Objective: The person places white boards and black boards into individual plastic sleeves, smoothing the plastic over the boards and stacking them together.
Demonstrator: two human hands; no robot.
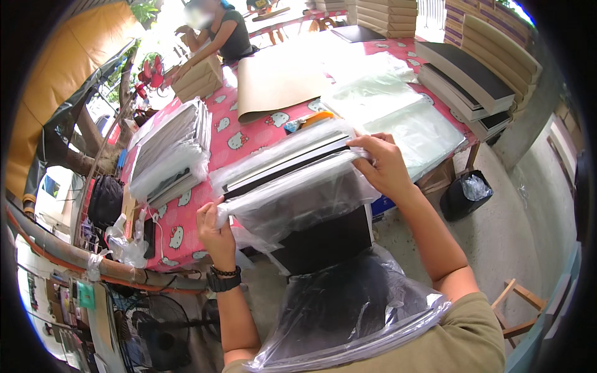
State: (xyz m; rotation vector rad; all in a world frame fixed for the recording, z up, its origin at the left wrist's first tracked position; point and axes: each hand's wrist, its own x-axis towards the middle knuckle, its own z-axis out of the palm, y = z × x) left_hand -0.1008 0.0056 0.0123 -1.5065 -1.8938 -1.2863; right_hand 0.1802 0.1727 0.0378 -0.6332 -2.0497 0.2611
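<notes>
At the table's near edge I hold a clear plastic bag (273, 217) with black flat sheets or covers (323, 239) partly inside it. My left hand (216, 233) is closed on the bag's left edge. Opposite it, my right hand (385, 163) pinches the right edge near a black-and-white edged stack (286, 168), which lies under plastic on the table. Another large clear plastic sheet (367, 311) drapes over my lap and front. Whether the black sheets are loose or bound, I cannot tell.
Plastic-wrapped black stacks (171, 146) lie left on the pink patterned table (239, 142). Clear bags (410, 133), brown paper (277, 87) and an orange-handled tool (316, 119) lie beyond. Thick black-covered stacks (469, 74) stand right, above a black bin (465, 196). A person (227, 31) works across the table.
</notes>
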